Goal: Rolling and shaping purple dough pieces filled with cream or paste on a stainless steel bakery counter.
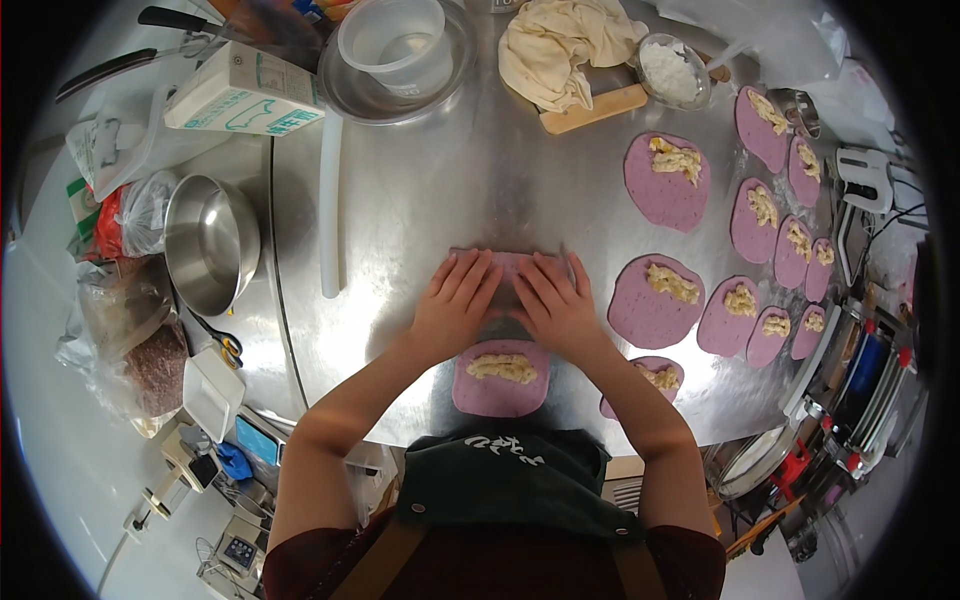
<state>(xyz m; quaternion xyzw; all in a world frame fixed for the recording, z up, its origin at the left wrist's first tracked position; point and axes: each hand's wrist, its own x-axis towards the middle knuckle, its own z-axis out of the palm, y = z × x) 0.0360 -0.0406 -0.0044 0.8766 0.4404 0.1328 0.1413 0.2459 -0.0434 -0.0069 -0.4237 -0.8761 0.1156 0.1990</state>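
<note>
My left hand [455, 300] and my right hand [552, 302] lie side by side, fingers stretched forward, on a purple piece of dough [512, 264]. It seems rolled or folded into a strip, but my fingers cover most of it. Just in front of my apron, a flat purple dough piece [500, 400] carries a pale, lumpy yellowish filling [503, 368]. To the right of my right hand is another topped dough piece [640, 318], with one more [660, 372] partly behind my right forearm.
Several topped dough pieces [668, 212] fill the table's right side. Toward the back are a cream cloth [545, 60], a bowl of white powder [672, 72] and a plastic tub [400, 70]. A white tube [330, 200], steel bowl [210, 245] and scissors [228, 345] lie left.
</note>
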